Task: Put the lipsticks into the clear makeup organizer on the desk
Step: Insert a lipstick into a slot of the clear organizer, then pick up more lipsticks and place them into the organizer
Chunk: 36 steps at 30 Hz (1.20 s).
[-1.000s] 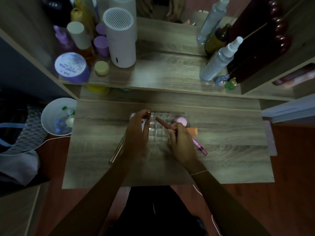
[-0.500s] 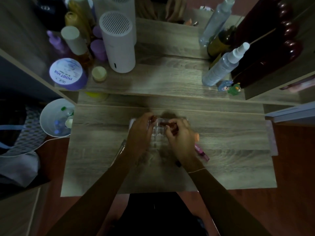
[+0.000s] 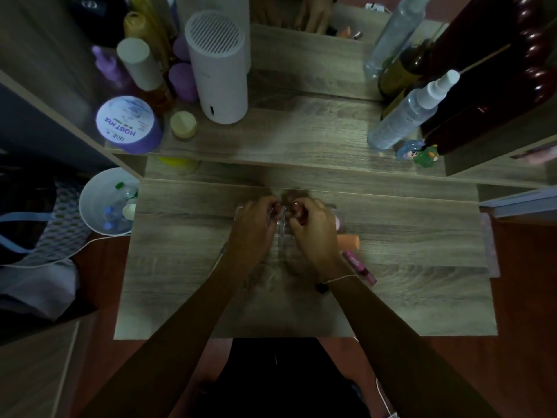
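Both of my hands are over the organizer (image 3: 283, 233), which stands in the middle of the table (image 3: 180, 282), nearer its far edge. The left hand (image 3: 254, 230) and the right hand (image 3: 315, 233) are curled, with the fingertips close together above the far cells. Something small and dark red shows at the fingertips, probably a lipstick going into a cell, but I cannot tell which hand holds it, or how firmly.

I judge the task is in the middle. A pink lipstick (image 3: 360, 267) lies on the table just beside my right wrist, and an orange piece (image 3: 348, 242) lies near the organizer on the same side; these are not yet inside. A thin stick (image 3: 221, 251) shows partly by my left wrist. How many cells are filled I cannot see, because the hands cover them.

The table has free room on the left and right. The far edge meets a raised shelf (image 3: 301, 137) with bottles, so reaching forward needs care.
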Tool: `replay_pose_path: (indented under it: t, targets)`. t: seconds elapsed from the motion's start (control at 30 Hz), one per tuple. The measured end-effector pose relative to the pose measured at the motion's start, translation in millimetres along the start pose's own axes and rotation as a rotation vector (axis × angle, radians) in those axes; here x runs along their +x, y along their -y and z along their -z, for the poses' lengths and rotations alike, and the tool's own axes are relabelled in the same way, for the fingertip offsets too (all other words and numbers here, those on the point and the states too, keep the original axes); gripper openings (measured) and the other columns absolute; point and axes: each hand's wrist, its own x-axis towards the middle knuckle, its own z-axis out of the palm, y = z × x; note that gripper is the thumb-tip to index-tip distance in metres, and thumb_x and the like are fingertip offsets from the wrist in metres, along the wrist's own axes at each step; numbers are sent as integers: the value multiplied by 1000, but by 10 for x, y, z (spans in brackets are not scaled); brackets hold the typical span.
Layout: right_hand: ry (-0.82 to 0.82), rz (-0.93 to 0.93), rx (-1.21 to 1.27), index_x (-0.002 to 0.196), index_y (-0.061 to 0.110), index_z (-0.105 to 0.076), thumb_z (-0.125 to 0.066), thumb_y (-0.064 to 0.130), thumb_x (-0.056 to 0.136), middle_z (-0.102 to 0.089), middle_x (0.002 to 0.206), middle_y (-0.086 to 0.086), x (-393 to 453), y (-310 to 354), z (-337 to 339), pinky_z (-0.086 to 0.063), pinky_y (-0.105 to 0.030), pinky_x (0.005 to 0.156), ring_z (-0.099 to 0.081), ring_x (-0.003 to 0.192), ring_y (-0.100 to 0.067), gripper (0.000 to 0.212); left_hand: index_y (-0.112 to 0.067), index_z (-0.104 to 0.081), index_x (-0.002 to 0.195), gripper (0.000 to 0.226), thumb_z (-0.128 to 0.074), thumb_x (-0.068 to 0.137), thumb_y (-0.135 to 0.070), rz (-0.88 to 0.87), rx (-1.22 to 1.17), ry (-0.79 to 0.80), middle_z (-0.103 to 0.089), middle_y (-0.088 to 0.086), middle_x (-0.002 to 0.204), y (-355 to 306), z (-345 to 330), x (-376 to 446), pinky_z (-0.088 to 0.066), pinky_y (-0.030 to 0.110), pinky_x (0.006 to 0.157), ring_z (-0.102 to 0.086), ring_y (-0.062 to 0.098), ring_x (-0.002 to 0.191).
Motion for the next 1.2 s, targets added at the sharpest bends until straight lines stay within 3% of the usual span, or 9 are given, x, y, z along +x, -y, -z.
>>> replay_pose_path:
  t: [0.3,0.5,0.63,0.77,0.87,0.93,1.1,1.13,1.2]
  targets:
    - [44,-48,-5,105,11,-65,-68,6,81,-66,98,-8,-1,-37,56,-51,-35,81,-60,86,-18,25,-5,-57,114,29,-64,86,-9,-59,14,-46,-67,16,107,56,-47,-56,-41,38,86,-59,31,97]
    - [53,-39,2,105,10,-64,-67,6,80,-67,97,-9,-25,-23,93,-48,-32,82,-62,89,-21,25,-4,-56,119,32,-61,89,-13,-45,31,2,-63,17,115,108,-69,-76,-46,43,96,-57,29,107]
    - [13,-48,73,109,14,-64,-67,7,81,-68,93,-5,-72,-2,149,-52,-40,83,-62,86,-17,29,1,-55,118,34,-64,86,-4,-85,-3,-54,-62,23,113,66,-5,-147,-48,50,93,-59,34,106]
    - [-41,-30,102,113,19,-61,-69,17,83,-67,95,-1,-259,-56,265,-54,-41,81,-62,86,-16,31,2,-55,118,37,-65,82,3,-102,-37,-173,-62,24,112,17,12,-267,-45,39,92,-58,30,105]
    - [-105,-73,114,110,25,-60,-66,26,83,-67,98,4,-486,-192,386,-54,-43,84,-62,88,-13,27,-1,-56,115,29,-58,86,-5,-141,-36,-189,-63,22,110,-82,-63,-420,-46,36,96,-56,24,105]
    - [-192,-98,123,107,27,-62,-64,31,83,-68,96,4,-668,-330,489,-55,-36,79,-62,86,-11,24,-7,-53,116,30,-52,87,-13,-207,-57,-134,-63,20,112,-159,-159,-555,-38,25,97,-51,20,107]
    - [-349,-207,136,95,39,-59,-72,29,82,-61,71,16,-1084,-703,738,-45,-10,67,-61,70,-1,20,-11,-52,123,33,-51,90,-13,-304,-94,91,-55,13,123,-300,-469,-836,-38,29,100,-49,20,115]
    - [-358,-234,134,94,36,-60,-72,28,81,-62,72,15,-1143,-787,779,-47,-12,68,-62,70,-4,20,-11,-52,122,33,-49,90,-14,-318,-91,122,-55,12,123,-340,-528,-867,-38,29,100,-49,21,114]
    - [-353,-295,119,98,21,-64,-74,21,79,-67,79,2,-1222,-949,826,-55,-32,72,-64,73,-18,21,-9,-54,119,32,-47,90,-18,-323,-58,174,-57,12,120,-412,-638,-911,-39,30,96,-52,24,111]
